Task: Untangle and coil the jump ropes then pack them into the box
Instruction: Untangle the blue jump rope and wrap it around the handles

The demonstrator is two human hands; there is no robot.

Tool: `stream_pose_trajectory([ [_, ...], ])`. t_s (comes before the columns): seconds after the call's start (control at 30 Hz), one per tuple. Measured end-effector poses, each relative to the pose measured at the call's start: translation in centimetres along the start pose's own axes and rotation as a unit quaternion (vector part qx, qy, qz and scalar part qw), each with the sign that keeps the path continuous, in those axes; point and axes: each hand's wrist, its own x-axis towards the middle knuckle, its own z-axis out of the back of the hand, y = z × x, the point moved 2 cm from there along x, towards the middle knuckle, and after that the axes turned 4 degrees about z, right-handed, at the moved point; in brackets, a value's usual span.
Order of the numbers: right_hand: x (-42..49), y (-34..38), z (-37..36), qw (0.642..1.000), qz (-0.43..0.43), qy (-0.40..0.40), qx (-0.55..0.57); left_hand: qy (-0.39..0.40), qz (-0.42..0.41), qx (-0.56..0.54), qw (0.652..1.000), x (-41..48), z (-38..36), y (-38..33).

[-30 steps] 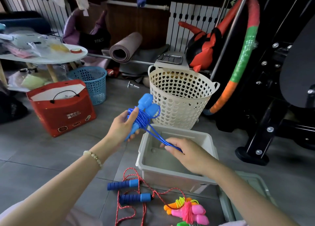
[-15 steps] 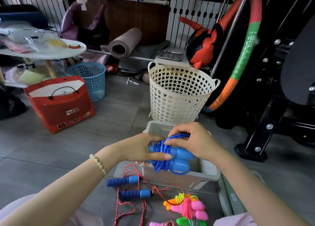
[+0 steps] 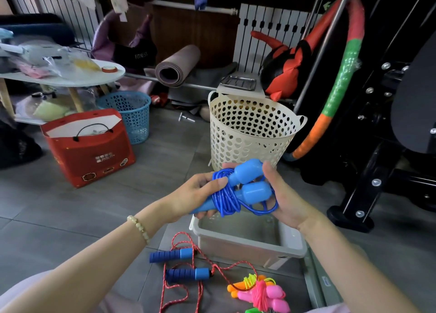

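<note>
A blue jump rope (image 3: 238, 190), its cord wound around its two blue handles, is held above the grey plastic box (image 3: 292, 246). My left hand (image 3: 193, 194) grips the narrow ends of the handles, thumb on the cord. My right hand (image 3: 283, 194) cups the bundle from the right with fingers curled behind the fat handle ends. On the floor in front of the box lies a loose red rope (image 3: 188, 286) with dark blue foam handles (image 3: 172, 255). A coiled pink and orange rope bundle (image 3: 259, 294) lies beside it.
A cream perforated basket (image 3: 247, 133) stands behind the box. A red carton (image 3: 92, 152) and a blue basket (image 3: 132, 114) are at the left, near a white table (image 3: 70, 79). Black gym equipment (image 3: 377, 147) and a hoop (image 3: 339, 76) fill the right. A grey lid (image 3: 316, 279) lies right of the box.
The blue rope's cord has been wound fully onto the handles. Both hands dropped low over the box with the bundle, then lifted it; my right hand now cups its side.
</note>
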Motion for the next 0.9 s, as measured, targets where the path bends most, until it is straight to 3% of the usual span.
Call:
stream_pose_trajectory([
  [0.07, 0.0, -0.2, 0.1, 1.000, -0.001, -0.016, -0.018, -0.003, 0.015, -0.006, 1.000, 0.1, -0.5, 0.3],
  [0.17, -0.2, -0.1, 0.0, 0.999, 0.006, -0.032, 0.043, -0.020, 0.039, -0.054, 0.998, 0.3, -1.0, 0.1],
  [0.27, -0.1, -0.2, -0.8, 0.992, 0.028, -0.124, -0.024, -0.076, 0.056, -0.098, 0.991, 0.8, -1.2, 0.2],
  [0.43, 0.3, -0.9, -1.8, 0.976, 0.057, -0.198, -0.065, -0.101, 0.098, -0.031, 0.990, 1.2, -2.6, 0.5],
  [0.53, 0.6, -0.9, -1.6, 0.972, 0.044, -0.217, -0.075, -0.162, 0.014, 0.023, 0.986, 1.4, -3.0, 0.6],
  [0.6, 0.8, -0.8, -1.6, 0.971, 0.038, -0.222, -0.081, -0.191, -0.052, 0.014, 0.980, 1.3, -3.6, 0.7],
  [0.67, 1.0, -0.7, -1.8, 0.975, 0.041, -0.207, -0.067, -0.223, -0.067, -0.017, 0.972, 1.4, -3.7, 0.6],
  [0.77, 1.5, -1.4, -2.0, 0.967, 0.072, -0.209, -0.124, -0.256, 0.000, -0.103, 0.961, 1.8, -3.1, 0.2],
  [0.9, 1.8, -3.2, -2.1, 0.906, 0.136, -0.272, -0.293, -0.214, 0.108, -0.219, 0.946, 2.3, -3.2, 0.2],
])
